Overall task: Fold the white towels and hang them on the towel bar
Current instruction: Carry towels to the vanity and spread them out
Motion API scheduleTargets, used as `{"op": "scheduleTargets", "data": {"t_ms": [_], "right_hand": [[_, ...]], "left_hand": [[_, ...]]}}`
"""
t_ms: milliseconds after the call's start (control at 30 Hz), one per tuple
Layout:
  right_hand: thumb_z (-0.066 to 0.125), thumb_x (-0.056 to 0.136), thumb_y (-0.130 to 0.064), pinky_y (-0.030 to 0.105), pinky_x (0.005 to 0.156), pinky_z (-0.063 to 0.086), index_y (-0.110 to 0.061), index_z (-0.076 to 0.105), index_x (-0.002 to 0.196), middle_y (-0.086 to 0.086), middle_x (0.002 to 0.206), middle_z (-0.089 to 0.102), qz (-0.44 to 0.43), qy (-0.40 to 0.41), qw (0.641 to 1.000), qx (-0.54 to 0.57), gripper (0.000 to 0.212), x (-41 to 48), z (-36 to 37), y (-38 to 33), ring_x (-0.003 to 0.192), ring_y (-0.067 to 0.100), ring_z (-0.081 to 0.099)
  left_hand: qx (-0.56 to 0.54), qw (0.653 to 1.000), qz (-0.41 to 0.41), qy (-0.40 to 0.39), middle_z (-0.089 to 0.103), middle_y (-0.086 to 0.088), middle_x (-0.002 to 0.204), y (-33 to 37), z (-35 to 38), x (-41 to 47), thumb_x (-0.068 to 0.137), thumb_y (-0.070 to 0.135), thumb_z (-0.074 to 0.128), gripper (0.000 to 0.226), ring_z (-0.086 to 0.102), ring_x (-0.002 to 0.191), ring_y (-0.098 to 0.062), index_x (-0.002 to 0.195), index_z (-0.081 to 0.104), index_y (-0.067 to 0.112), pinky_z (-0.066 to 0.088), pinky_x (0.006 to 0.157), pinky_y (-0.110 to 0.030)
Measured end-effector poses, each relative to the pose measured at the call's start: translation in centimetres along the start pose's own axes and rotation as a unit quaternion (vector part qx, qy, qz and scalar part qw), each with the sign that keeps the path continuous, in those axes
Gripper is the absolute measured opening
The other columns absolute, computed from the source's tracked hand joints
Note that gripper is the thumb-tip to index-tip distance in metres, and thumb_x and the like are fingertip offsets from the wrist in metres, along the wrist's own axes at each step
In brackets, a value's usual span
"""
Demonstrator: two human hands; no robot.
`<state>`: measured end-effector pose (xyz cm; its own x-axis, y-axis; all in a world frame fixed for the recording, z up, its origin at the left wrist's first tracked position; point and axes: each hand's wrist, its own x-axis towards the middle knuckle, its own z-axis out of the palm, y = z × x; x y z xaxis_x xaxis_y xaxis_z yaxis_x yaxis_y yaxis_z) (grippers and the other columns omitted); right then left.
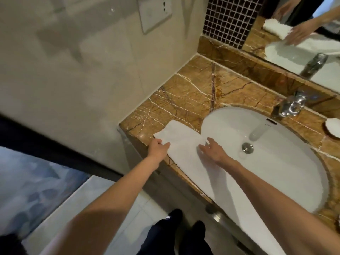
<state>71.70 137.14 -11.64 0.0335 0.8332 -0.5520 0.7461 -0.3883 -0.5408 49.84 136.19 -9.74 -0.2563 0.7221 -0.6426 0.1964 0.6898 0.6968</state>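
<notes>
Down low, dark shoes [176, 214] on pale glossy floor tile. Up at the counter [193, 92] edge now: left hand [159, 149] pinching the white towel [184, 140] at its near left edge, thumb on top, fingers curled beneath. Right hand [214, 151] just beside it, fingers spread and straight, released, laid flat on the cloth or just above it, hard to tell which. Soft matte terry, drawn out in a long narrow strip, lying along the counter's front lip and lapping over the near rim of the sink [276, 162], left end square on the stone. Underneath, polished brown marble, veined white and dark. Then the smooth white oval basin, round metal drain [247, 147] near its middle. Beyond that, a chunky chrome faucet [292, 105] and, off to the right, a round dish [333, 128], white inside. Farthest back, dark mosaic tile [230, 19] and a mirror [303, 39] doubling hands and towel.
</notes>
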Motion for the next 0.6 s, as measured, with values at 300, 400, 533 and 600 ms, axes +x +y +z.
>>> {"op": "scheduleTargets", "data": {"t_ms": [300, 400, 533, 600], "right_hand": [[0.075, 0.079, -0.029, 0.028, 0.057, 0.035, -0.012, 0.056, 0.083, -0.003, 0.070, 0.053, -0.054, 0.115, 0.988, 0.086, 0.026, 0.9, -0.4, -1.1, 0.064, 0.015, 0.048], [0.073, 0.082, -0.030, 0.027, 0.055, 0.035, -0.013, 0.054, 0.080, -0.005, 0.065, 0.051, -0.082, 0.124, 0.985, 0.090, 0.026, 0.5, -1.2, -0.8, 0.059, 0.011, 0.044], [0.069, 0.085, -0.025, 0.024, 0.051, 0.033, -0.013, 0.049, 0.085, -0.003, 0.065, 0.049, -0.070, 0.157, 0.976, 0.131, 0.023, 0.4, -1.8, -0.5, 0.057, 0.012, 0.042], [0.065, 0.087, -0.017, 0.021, 0.050, 0.033, -0.014, 0.047, 0.083, -0.002, 0.068, 0.050, -0.075, 0.155, 0.974, 0.144, 0.019, 0.3, -1.9, -0.7, 0.059, 0.012, 0.043]], "left_hand": [[-0.180, 0.978, -0.098, -0.044, 0.065, -0.003, 0.108, 1.1, 0.1, 2.6, 0.092, 0.027, 0.062, 0.026, 0.060, 0.095, -0.018, 0.113, 0.058, 0.013, 0.050, 0.078, -0.032], [-0.199, 0.977, -0.062, -0.044, 0.066, -0.005, 0.113, 1.3, 0.3, 3.2, 0.091, 0.021, 0.062, 0.025, 0.061, 0.104, -0.022, 0.114, 0.060, 0.011, 0.051, 0.086, -0.037], [-0.241, 0.969, -0.029, -0.048, 0.068, -0.009, 0.109, 1.2, -0.3, 2.8, 0.087, 0.010, 0.066, 0.023, 0.065, 0.100, -0.024, 0.110, 0.061, 0.007, 0.056, 0.082, -0.039], [-0.244, 0.969, -0.022, -0.027, 0.068, -0.010, 0.107, 1.0, -1.0, 2.6, 0.084, 0.006, 0.069, 0.020, 0.066, 0.098, -0.024, 0.103, 0.062, 0.006, 0.057, 0.078, -0.036]]}}
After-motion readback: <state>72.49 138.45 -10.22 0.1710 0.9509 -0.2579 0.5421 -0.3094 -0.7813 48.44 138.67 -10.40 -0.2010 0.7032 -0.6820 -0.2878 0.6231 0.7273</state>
